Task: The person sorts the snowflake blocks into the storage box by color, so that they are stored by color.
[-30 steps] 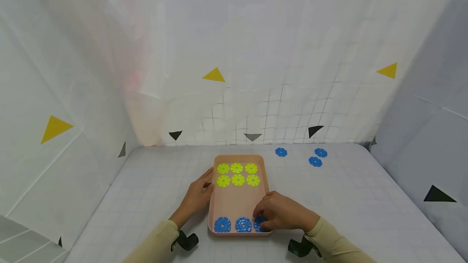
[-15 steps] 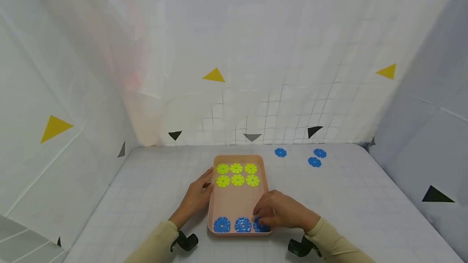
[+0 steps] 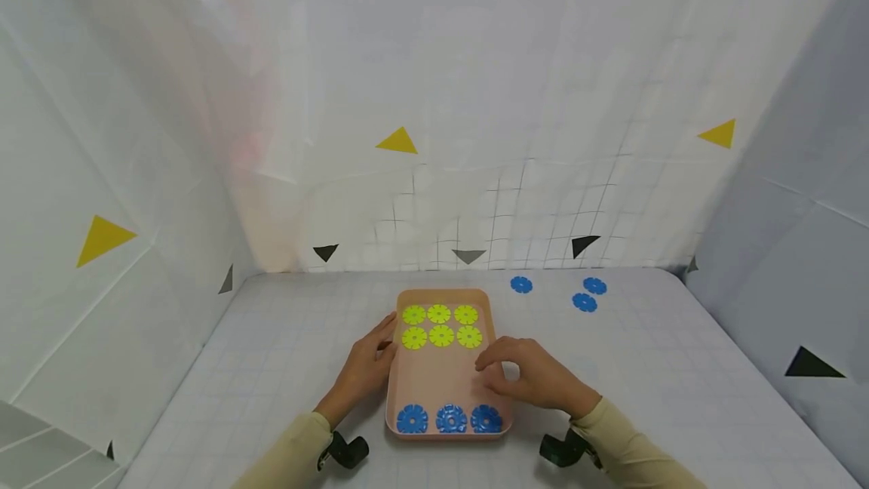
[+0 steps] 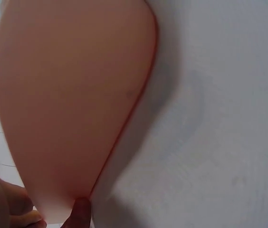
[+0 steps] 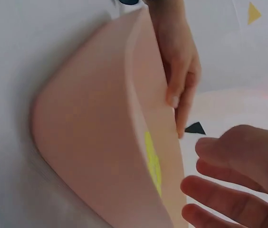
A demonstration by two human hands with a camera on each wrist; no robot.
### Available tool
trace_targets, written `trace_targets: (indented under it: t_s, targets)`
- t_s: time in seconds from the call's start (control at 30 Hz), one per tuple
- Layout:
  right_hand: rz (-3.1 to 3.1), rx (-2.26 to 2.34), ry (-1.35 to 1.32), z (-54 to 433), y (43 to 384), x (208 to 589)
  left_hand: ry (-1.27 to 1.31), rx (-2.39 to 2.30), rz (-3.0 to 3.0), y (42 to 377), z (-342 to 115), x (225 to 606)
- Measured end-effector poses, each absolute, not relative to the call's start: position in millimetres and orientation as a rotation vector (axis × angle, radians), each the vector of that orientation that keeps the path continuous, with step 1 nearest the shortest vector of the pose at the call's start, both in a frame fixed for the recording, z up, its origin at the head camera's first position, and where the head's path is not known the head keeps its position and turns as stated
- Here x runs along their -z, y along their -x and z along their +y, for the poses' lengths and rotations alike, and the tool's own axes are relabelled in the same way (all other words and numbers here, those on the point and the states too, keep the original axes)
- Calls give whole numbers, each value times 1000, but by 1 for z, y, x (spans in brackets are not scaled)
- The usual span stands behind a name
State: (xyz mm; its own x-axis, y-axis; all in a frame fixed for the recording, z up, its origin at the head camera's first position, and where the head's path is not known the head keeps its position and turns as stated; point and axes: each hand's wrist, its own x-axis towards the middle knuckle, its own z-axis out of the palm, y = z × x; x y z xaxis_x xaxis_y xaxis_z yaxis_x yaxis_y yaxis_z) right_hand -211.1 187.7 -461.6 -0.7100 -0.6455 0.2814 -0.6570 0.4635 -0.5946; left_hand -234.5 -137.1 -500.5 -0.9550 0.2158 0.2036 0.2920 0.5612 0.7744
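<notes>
A pink rectangular tray (image 3: 434, 383) lies on the table. Two rows of yellow-green notched discs (image 3: 441, 336) fill its far end, and three blue notched discs (image 3: 451, 419) line its near end. My left hand (image 3: 366, 364) rests against the tray's left wall; in the right wrist view its fingers (image 5: 184, 111) lie fairly straight along the outside of the rim. Over the tray's right edge hovers my right hand (image 3: 539, 376), fingers loosely bent and apart from the thumb, with nothing between them. The right wrist view shows those fingers (image 5: 229, 192) holding nothing.
Three more blue notched discs lie at the back right of the table: one disc (image 3: 521, 284) alone, two others (image 3: 584, 302) close together. White sheeting with yellow and black triangles (image 3: 397, 140) encloses the table (image 3: 285, 338) at the back and sides.
My right hand has let go of the right-hand blue disc and lifted away from it, back along the tray's right edge. That disc now shows whole. The left hand has stayed put.
</notes>
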Motion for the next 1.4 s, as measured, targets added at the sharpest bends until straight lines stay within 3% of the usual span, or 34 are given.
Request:
trace_targets:
  t_s: [0.57,0.9,1.4]
  targets:
    - [-2663,-941,-760,225,266,453,463,1329,-2711,234,-138,501]
    - [-2645,-1046,-636,244,310,459,450,1343,-2727,235,-139,502]
    - [-2810,-1013,-411,252,343,466,446,1360,-2707,234,-139,503]
